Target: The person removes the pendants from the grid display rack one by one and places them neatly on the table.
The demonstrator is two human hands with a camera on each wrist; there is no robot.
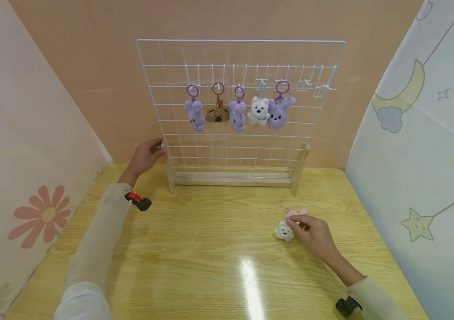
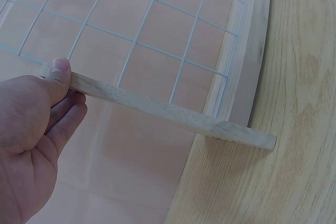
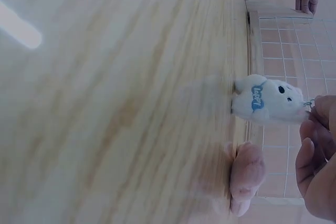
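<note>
My left hand (image 1: 145,156) grips the top of the left wooden upright (image 2: 152,106) of a white wire grid rack (image 1: 240,41), thumb on one side and fingers on the other. At the right, my right hand (image 1: 316,236) pinches the blue clasp at the top of a white plush keychain (image 1: 284,231). That plush, with black eyes and nose and a blue lettered tag, hangs upright close over the tabletop in the right wrist view. Just behind it a pink plush keychain (image 3: 248,174) lies on the table, partly hidden by my hand in the head view.
Purple plush keychains (image 1: 277,114), a brown plush keychain (image 1: 217,114) and another white plush keychain (image 1: 259,111) hang on the rack's hooks. More hooks (image 1: 322,89) stick out at its right end. Patterned walls flank the wooden table (image 1: 195,266).
</note>
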